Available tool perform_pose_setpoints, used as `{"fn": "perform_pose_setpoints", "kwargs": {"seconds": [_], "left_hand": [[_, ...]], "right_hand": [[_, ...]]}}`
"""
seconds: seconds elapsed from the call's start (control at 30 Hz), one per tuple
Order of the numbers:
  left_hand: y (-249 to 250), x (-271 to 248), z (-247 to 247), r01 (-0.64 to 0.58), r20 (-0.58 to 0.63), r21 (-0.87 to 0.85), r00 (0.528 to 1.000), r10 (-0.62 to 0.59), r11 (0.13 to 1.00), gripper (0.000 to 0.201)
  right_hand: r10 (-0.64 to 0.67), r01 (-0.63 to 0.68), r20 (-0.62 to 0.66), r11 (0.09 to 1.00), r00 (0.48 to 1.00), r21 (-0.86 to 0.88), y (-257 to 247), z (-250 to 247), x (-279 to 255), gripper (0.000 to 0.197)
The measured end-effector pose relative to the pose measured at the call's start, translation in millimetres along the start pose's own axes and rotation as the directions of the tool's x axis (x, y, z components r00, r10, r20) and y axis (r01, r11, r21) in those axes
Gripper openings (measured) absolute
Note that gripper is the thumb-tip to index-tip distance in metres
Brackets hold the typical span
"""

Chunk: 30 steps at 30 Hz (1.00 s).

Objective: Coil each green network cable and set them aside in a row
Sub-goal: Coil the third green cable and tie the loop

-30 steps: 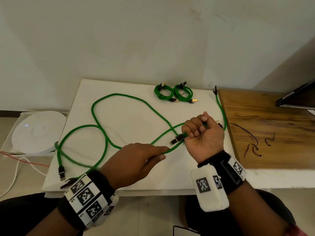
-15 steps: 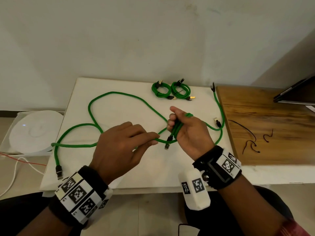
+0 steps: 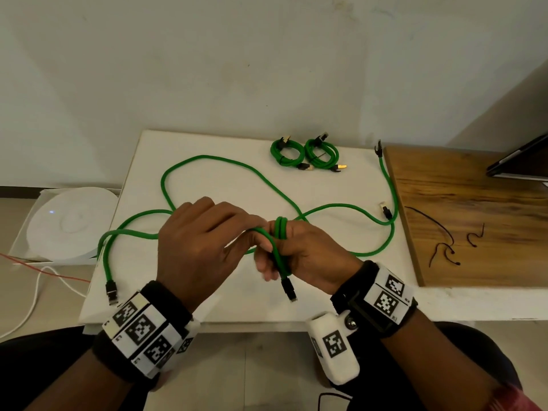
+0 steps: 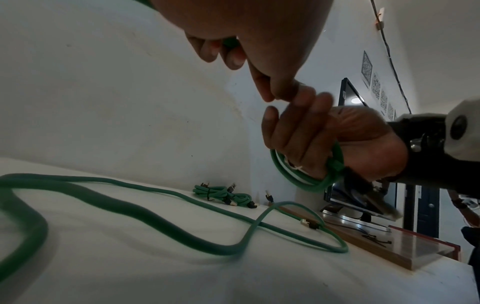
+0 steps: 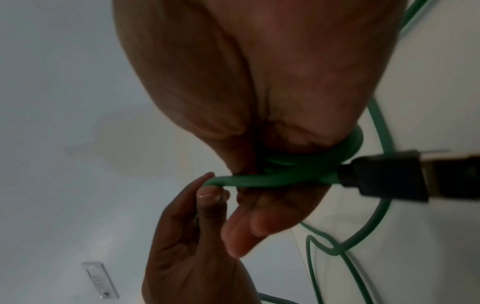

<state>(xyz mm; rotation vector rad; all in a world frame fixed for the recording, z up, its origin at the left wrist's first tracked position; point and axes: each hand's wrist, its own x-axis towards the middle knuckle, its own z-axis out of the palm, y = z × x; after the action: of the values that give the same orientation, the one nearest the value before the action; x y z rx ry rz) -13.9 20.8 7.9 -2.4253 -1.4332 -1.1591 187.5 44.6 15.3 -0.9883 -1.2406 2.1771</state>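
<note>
Since a second ago the hands have risen off the worktop (image 3: pixel 207 304) and closed together, and the green cable (image 3: pixel 207 161) now runs in two turns round the right hand where it was only clenched in that fist. On the floor left of the worktop sits a round white device (image 3: pixel 71 223) in a white box, with a white cord and a red wire trailing by it. The cable's far plug (image 3: pixel 111 290) lies at the worktop's left front edge, and its slack loops across the white surface. The left hand (image 3: pixel 195 247) pinches the cable between thumb and forefinger, feeding it across. The right hand (image 3: pixel 308 256) is just right of it, fingers (image 4: pixel 293 131) pressed together and fairly straight, the turns wrapped round them and a black plug (image 3: pixel 288 289) dangling below. Behind the hands, near the wall, two coiled cables (image 3: pixel 305 154) lie side by side. A second loose cable (image 3: pixel 388 185) runs along the worktop's right side. Right of that lies a wooden board (image 3: pixel 474 232) carrying thin black ties (image 3: pixel 444 247), with a dark screen (image 3: pixel 522 161) at its far corner. The wall is plain white.
</note>
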Motion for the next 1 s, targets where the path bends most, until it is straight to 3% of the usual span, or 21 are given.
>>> {"fn": "perform_pose_setpoints", "kwargs": {"seconds": [0.07,0.17,0.27,0.5,0.63,0.77,1.0], "left_hand": [[0,1,0,-0.005,-0.021,-0.004,1.000,0.005,1.000,0.016],[-1,1,-1,-0.006,-0.040,-0.026,0.999,0.005,1.000,0.017],[-1,0,1,-0.029,-0.033,-0.010,0.999,0.029,1.000,0.013],[-3,-3,3,-0.066,-0.029,-0.004,0.997,0.066,0.998,0.008],[-1,-2,3,-0.051,-0.005,-0.016,0.999,0.051,0.999,0.014],[0,3,4,0.067,0.136,-0.071,0.989,-0.057,0.995,0.031],[-10,3,6,0.295,0.290,-0.125,0.924,-0.249,0.947,0.029]], "right_hand": [[-0.002,0.003,0.039,1.000,0.999,-0.004,-3,4,0,0.041],[0.091,-0.095,0.109,0.995,0.990,0.038,-9,9,-1,0.076],[0.123,-0.131,0.190,0.991,0.974,0.028,-11,11,-2,0.088],[0.134,-0.105,0.233,0.985,0.963,-0.134,-9,11,-2,0.092],[0.167,-0.141,0.240,0.982,0.956,-0.122,-10,12,-5,0.089],[0.132,-0.123,0.204,0.991,0.970,-0.057,-9,15,-6,0.083],[0.007,-0.012,0.070,0.997,0.998,0.082,-12,9,-9,0.075]]}}
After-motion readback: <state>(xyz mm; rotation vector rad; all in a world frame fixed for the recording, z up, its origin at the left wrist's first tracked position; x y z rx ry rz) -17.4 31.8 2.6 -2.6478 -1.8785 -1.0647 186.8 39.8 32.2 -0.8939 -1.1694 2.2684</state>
